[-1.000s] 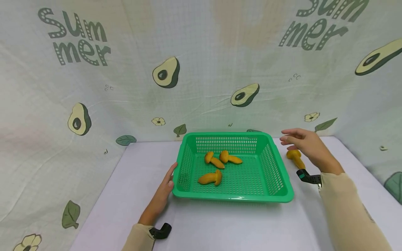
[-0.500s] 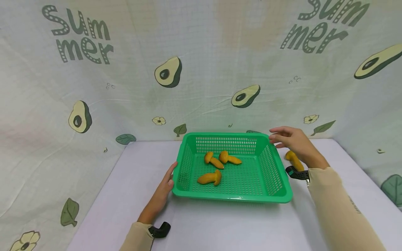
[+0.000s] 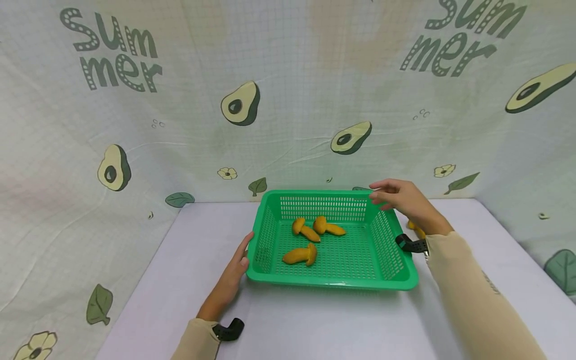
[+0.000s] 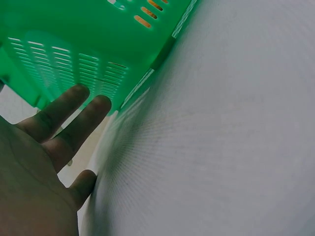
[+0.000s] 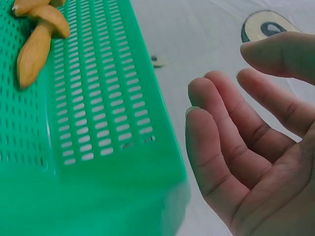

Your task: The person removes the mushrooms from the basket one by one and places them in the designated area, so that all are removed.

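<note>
A green plastic basket [image 3: 333,284] with slotted walls stands on the table. Inside it lie three yellow-brown mushrooms: one at the back left [image 3: 306,230], one beside it [image 3: 329,226] and one nearer the front [image 3: 300,255]. My left hand [image 3: 228,281] rests along the basket's left side; in the left wrist view its fingers [image 4: 81,125] extend toward the slotted wall. Over the back right corner hovers my right hand [image 3: 407,204], holding nothing, its fingers [image 5: 204,147] loosely bent and apart from the rim. Another mushroom [image 3: 416,229] lies right of the basket, partly hidden behind the right wrist.
A pale cloth printed with avocados, leaves and lettering hangs behind the white table [image 3: 315,325]. A black wrist strap [image 3: 229,330] sits on the left wrist and another strap [image 3: 411,244] on the right.
My right hand has moved left, from above the mushroom outside to the basket's back right corner. My left hand, the basket and the mushrooms stay in place.
</note>
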`<state>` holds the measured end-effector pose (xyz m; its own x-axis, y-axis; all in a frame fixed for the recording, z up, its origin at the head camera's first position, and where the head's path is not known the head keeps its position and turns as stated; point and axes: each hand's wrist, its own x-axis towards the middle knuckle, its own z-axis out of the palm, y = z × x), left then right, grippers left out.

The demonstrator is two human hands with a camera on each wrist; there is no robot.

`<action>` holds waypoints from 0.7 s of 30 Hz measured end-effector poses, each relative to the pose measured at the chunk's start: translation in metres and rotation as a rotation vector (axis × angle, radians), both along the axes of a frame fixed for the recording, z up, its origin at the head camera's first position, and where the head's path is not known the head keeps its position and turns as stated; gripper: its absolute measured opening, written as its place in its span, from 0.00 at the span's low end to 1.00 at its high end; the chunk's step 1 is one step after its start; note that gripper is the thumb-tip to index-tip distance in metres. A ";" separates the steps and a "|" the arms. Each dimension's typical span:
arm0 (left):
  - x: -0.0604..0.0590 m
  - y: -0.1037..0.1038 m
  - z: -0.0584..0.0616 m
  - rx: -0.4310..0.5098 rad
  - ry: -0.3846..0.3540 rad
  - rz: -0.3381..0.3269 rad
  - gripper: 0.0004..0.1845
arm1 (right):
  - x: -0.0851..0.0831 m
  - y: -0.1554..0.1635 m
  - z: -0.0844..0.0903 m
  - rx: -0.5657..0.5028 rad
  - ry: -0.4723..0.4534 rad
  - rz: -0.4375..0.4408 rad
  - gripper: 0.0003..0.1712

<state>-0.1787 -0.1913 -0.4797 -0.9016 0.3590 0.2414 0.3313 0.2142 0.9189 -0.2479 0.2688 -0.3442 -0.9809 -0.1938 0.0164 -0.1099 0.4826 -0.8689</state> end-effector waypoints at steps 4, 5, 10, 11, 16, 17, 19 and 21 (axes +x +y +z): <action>0.001 0.000 0.001 0.002 0.000 0.002 0.30 | -0.006 -0.011 0.002 -0.021 0.018 0.026 0.29; 0.000 0.000 0.001 0.001 0.001 0.003 0.30 | -0.007 -0.013 0.001 -0.026 0.016 0.028 0.29; -0.001 0.000 -0.001 -0.002 0.001 0.007 0.30 | -0.016 -0.024 -0.003 -0.051 0.005 0.049 0.28; -0.001 0.000 -0.001 -0.002 0.003 0.007 0.30 | -0.018 -0.026 -0.003 -0.056 0.003 0.056 0.28; -0.001 0.000 0.000 -0.007 0.009 0.007 0.30 | -0.022 -0.038 -0.006 -0.082 -0.001 0.085 0.25; -0.001 0.000 0.000 -0.007 0.008 0.006 0.30 | -0.022 -0.040 -0.007 -0.083 -0.001 0.089 0.26; -0.001 0.000 0.000 -0.012 0.008 0.006 0.30 | -0.024 -0.044 -0.008 -0.084 -0.011 0.096 0.26; -0.001 0.000 0.000 -0.013 0.009 0.006 0.30 | -0.026 -0.049 -0.009 -0.078 -0.022 0.104 0.26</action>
<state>-0.1797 -0.1918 -0.4793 -0.9016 0.3567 0.2445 0.3379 0.2282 0.9131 -0.2744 0.2203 -0.3527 -0.9557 -0.2939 0.0144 -0.1367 0.4002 -0.9062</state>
